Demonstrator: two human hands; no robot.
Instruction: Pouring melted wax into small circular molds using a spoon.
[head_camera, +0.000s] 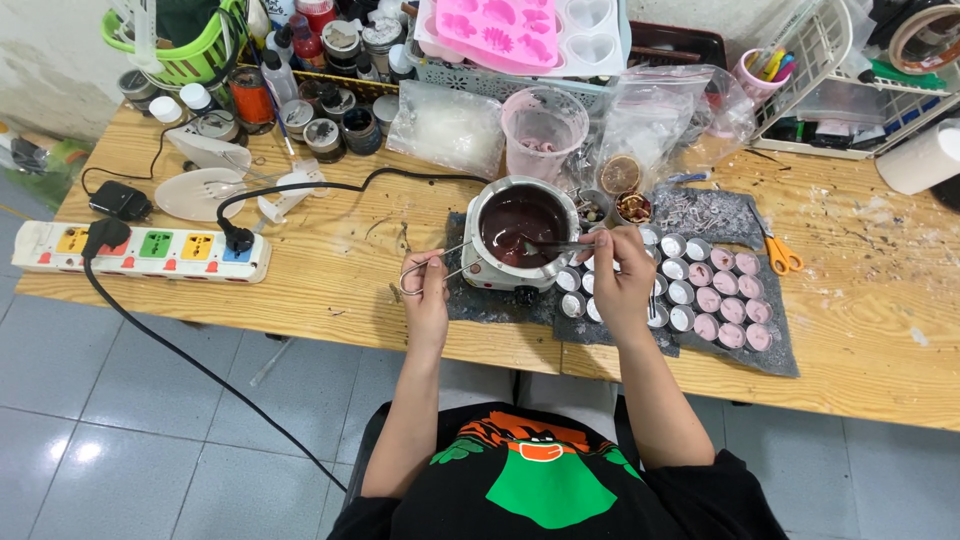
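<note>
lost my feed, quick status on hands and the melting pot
Left hand grips the pot's wire handle. Right hand holds a stirrer in the dark melt in the pot. Small tins sit close beside right hand.

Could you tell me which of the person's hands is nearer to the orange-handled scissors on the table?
Right. The right hand is beside the tin cups, left of the scissors; the left hand is beyond the melting pot, farther away.
</note>
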